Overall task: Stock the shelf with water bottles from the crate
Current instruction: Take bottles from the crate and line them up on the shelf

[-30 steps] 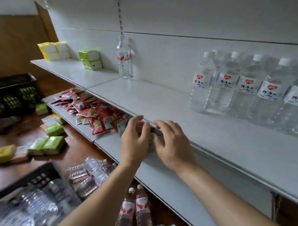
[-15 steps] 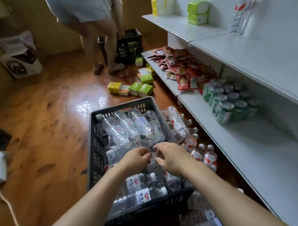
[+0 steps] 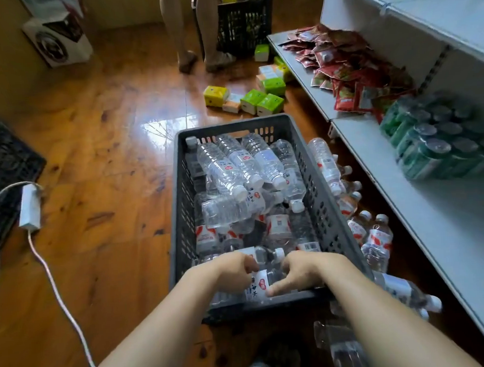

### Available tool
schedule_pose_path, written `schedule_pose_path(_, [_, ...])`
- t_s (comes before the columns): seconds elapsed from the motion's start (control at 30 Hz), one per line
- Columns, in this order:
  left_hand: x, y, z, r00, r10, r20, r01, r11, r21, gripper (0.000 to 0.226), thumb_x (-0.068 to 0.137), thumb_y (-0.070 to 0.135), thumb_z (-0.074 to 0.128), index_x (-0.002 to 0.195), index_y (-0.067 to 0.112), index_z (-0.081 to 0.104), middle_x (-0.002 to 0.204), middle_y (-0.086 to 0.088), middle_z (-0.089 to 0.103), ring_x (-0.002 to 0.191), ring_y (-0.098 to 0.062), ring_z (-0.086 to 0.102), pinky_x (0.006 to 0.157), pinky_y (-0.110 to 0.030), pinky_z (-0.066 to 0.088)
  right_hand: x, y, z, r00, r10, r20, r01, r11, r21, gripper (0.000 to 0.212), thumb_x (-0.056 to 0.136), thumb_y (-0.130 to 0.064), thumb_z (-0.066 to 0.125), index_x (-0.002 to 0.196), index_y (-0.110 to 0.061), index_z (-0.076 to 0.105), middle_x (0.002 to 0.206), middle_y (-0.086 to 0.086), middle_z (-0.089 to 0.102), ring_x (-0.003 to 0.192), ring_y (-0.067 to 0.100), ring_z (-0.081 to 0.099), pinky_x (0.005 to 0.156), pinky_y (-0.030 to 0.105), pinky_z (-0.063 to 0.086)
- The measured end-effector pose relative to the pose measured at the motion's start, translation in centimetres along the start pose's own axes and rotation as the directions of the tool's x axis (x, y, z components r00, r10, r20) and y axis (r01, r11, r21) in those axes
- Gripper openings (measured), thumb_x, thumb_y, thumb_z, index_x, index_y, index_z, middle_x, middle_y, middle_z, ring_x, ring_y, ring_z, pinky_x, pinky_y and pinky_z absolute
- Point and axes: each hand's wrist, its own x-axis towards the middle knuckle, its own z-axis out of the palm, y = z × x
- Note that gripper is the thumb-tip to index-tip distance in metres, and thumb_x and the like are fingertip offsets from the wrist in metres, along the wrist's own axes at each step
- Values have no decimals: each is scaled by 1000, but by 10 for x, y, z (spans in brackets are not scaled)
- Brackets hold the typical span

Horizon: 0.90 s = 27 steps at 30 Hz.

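Note:
A dark grey crate (image 3: 232, 126) stands on the wooden floor, piled with clear water bottles (image 3: 234, 167) lying at all angles. Both my hands reach into its near end. My left hand (image 3: 233, 269) and my right hand (image 3: 306, 275) curl around one water bottle with a white and red label (image 3: 258, 286) that lies just inside the front wall. The white shelf (image 3: 431, 230) runs along the right. Its lower board is bare beside me.
Loose bottles (image 3: 373, 238) lie on the floor between crate and shelf. Green cans (image 3: 433, 141) and red sachets (image 3: 341, 62) sit on the lower shelf. Tissue packs (image 3: 248, 99), a person's legs (image 3: 187, 33), a black crate (image 3: 244, 16) and a power strip (image 3: 28, 206) are on the floor.
My view has swung from the upper shelf down to the crate. Both hands left the lower shelf, dropped into the crate's near end and closed around a bottle.

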Motion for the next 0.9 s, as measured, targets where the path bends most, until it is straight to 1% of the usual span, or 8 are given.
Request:
schedule_pose_path(0.1, [-8,2,-9,998,3,71,-2,1000,-6,76,86,25,68,154,31,35,155,3,42,139,-21,44,113,-37,41,-23,0,-18,990,-94,-102,100,993,58,56,74,-73,69,84,-18,74,74,-4,62,71,13,58,66,30,47])
schedule_pose_path(0.2, [-18,13,-13,997,43,60,-39,997,-59,95,81,37,76,159,30,20,162,5,30,145,-18,35,117,-35,34,-51,-6,-34,958,-138,-251,160,985,70,47,83,-61,69,79,-14,73,68,-1,63,64,15,58,60,30,45])
schedule_pose_path(0.33, [-38,47,-18,974,189,-123,-196,980,-45,100,77,47,81,157,26,26,158,9,32,144,-14,34,116,-29,31,-104,-1,-55,912,-117,-394,159,984,75,39,84,-57,68,86,-19,75,79,0,72,74,15,68,68,36,55])
schedule_pose_path(0.43, [-57,87,-29,913,336,-231,-352,936,-30,78,82,41,79,148,29,39,138,16,46,132,-9,46,101,-21,37,-153,16,-71,841,-115,-529,184,980,80,33,84,-58,67,91,-27,75,80,-11,66,76,5,62,67,30,52])
schedule_pose_path(0.53, [-69,129,-38,838,436,-330,-479,876,-58,78,78,51,80,144,31,42,136,16,54,122,-5,52,107,-28,42,-202,33,-82,707,-108,-699,201,978,52,22,89,-50,67,97,-30,74,73,-17,52,68,-4,50,59,14,33])
schedule_pose_path(0.63, [-77,179,-46,739,518,-431,-583,812,-22,82,75,60,78,143,28,44,133,13,58,120,-8,57,104,-34,48,-245,54,-85,482,-43,-875,269,958,101,23,91,-46,66,110,-33,71,83,-23,56,73,-7,52,65,8,35])
schedule_pose_path(0.77, [-88,251,-54,626,580,-521,-701,711,-50,61,79,59,75,128,30,53,115,9,69,98,-7,68,89,-35,58,-288,87,-73,176,169,-970,417,879,229,35,98,-43,57,132,-38,56,110,-15,66,87,0,62,82,24,50])
schedule_pose_path(0.9, [-98,320,-57,538,607,-586,-783,617,-79,42,88,53,68,117,28,51,105,12,68,85,12,60,72,-7,48,-319,116,-44,103,266,-959,528,802,279,50,87,-31,56,122,-64,42,108,-27,62,97,1,63,95,39,51])
